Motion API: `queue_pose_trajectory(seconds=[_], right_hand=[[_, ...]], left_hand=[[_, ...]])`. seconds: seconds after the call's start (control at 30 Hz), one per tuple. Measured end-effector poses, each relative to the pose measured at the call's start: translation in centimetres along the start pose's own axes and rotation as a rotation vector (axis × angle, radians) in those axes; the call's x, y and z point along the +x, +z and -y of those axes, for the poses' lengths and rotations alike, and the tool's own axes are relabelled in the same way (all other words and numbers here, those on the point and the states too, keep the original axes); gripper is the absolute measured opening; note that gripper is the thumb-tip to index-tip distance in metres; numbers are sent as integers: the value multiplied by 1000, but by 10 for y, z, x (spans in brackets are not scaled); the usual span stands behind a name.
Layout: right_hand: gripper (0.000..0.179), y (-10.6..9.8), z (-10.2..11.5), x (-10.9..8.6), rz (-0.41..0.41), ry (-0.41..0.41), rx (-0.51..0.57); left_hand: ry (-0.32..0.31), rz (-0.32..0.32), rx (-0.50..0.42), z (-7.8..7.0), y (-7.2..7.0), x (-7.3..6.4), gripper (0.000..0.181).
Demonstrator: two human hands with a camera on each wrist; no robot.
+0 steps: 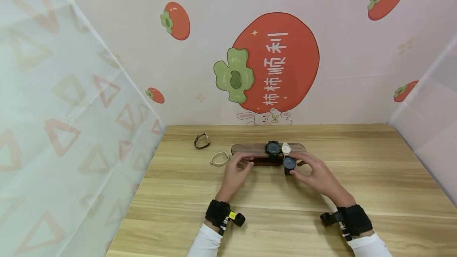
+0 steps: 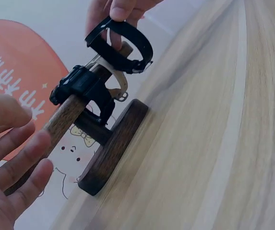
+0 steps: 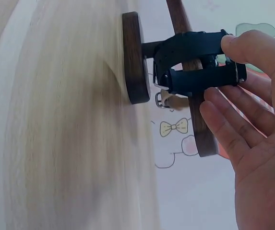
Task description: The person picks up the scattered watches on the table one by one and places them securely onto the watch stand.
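My right hand [image 1: 321, 177] pinches a dark-faced wristwatch [image 1: 289, 163] by its edges, just in front of a dark wooden watch stand [image 1: 246, 148]. Its black strap [image 3: 199, 79] is buckled into a loop that overlaps the bar in the right wrist view. On the bar sit a chunky black watch [image 1: 273, 148] and, to its right, a white-faced watch [image 1: 286, 148] with a beige strap [image 2: 120, 82]. My left hand [image 1: 235, 173] is at the bar's left end, fingers relaxed and slightly bent, holding nothing. The stand's base [image 2: 113, 148] rests on the table.
Left of the stand, a pale thin-banded watch [image 1: 213, 162] lies on the wooden table [image 1: 271, 225]. Farther back and left lies a dark-strapped watch [image 1: 196, 142]. A printed cloth wall [image 1: 339, 102] rises at the table's back edge, another [image 1: 107, 138] along the left.
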State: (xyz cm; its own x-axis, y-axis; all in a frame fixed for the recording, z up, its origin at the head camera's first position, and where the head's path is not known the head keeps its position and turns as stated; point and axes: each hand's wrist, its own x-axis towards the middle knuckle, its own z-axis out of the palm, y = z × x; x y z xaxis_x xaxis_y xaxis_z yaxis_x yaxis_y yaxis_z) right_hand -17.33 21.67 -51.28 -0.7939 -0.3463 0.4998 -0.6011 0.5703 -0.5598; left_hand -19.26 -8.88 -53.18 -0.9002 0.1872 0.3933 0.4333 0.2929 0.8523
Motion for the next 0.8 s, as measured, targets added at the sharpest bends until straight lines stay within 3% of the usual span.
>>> queue_pose_trajectory(seconds=[0.23, 0.6, 0.8], right_hand=[[59, -8, -6, -2, 7, 5, -4], [57, -20, -13, -9, -29, 50, -40], [55, -28, -18, -11, -66, 33, -46]], left_hand=[[35, -133, -20, 4, -9, 4, 27], [104, -190, 112, 10, -23, 3, 28], [35, -204, 137, 12, -26, 7, 38]])
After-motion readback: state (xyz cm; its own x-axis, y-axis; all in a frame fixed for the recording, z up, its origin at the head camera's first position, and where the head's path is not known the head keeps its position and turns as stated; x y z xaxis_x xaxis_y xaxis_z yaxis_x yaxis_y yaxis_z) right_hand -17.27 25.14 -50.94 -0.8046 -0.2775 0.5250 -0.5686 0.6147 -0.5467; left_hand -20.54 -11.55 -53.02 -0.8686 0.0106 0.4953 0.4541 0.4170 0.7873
